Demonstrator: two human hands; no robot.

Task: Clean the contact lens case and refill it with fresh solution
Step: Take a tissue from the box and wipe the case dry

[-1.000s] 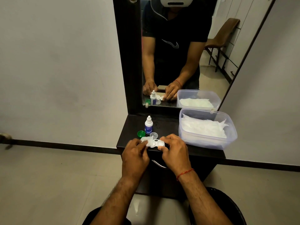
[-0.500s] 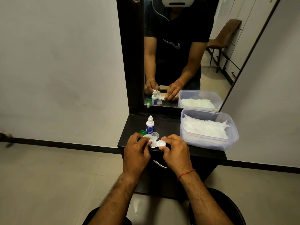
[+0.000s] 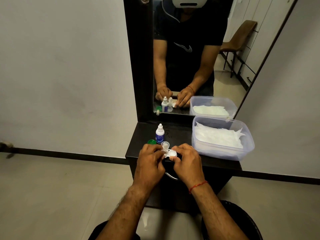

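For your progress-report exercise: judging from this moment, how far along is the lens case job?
Done: a green cap lies off on the shelf, and one clear lid stands open. In hand: the left hand and right hand grip the lens case. Left: refilling, since the solution bottle stands untouched; the tissues in the tub look unused.

L hand [image 3: 150, 159], R hand [image 3: 187, 159]: fingers curled, pinching.
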